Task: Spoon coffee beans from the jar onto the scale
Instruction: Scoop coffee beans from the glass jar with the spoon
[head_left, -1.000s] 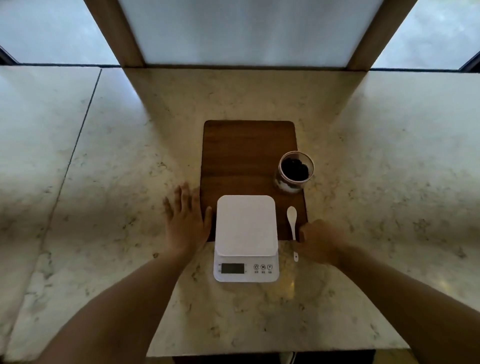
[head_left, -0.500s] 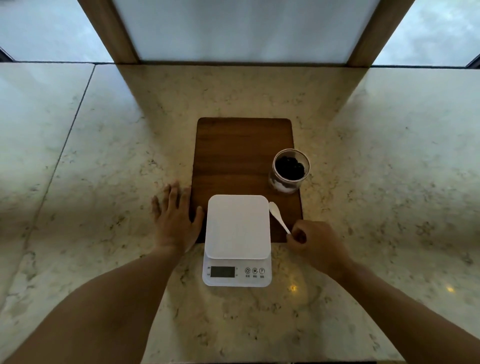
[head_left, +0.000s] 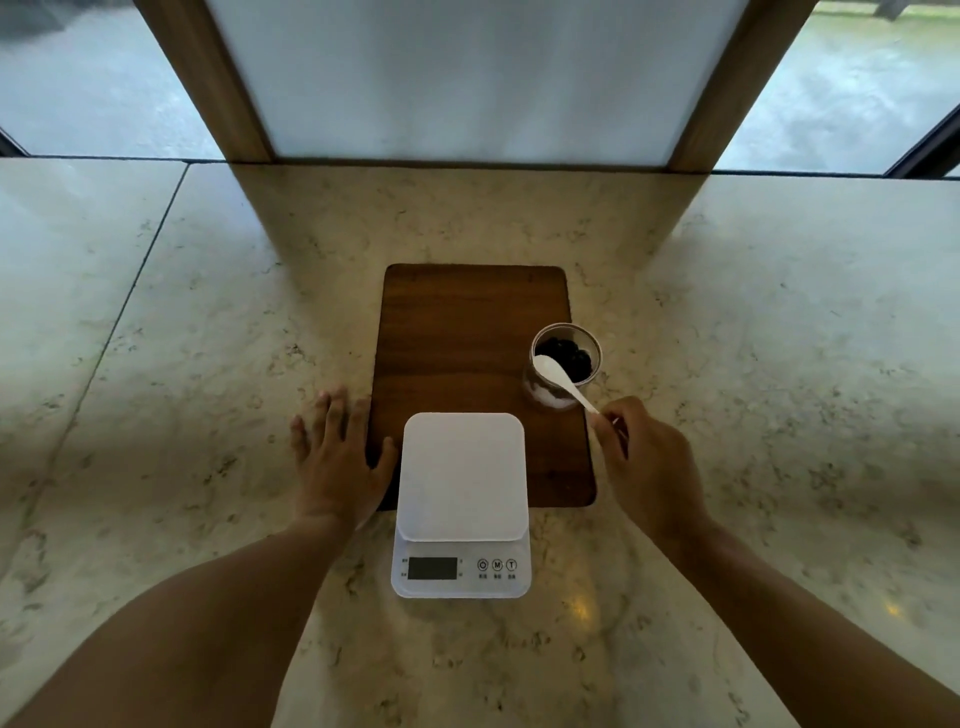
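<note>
A white digital scale (head_left: 462, 478) sits at the near end of a dark wooden board (head_left: 467, 338), its pan bare and its display dark. A small glass jar (head_left: 565, 364) with dark coffee beans stands on the board's right edge. My right hand (head_left: 647, 467) pinches the handle of a white spoon (head_left: 558, 376), whose bowl hangs over the jar's near rim. My left hand (head_left: 340, 457) lies flat, fingers spread, on the counter beside the scale's left side, touching the board's edge.
The board and scale rest on a pale marble counter (head_left: 208, 364) with a seam at the left. A wood-framed frosted panel (head_left: 467, 78) and windows close off the far edge.
My right hand picked the spoon up from the board beside the scale and carried it up to the jar's mouth. The left hand stayed flat in place.
</note>
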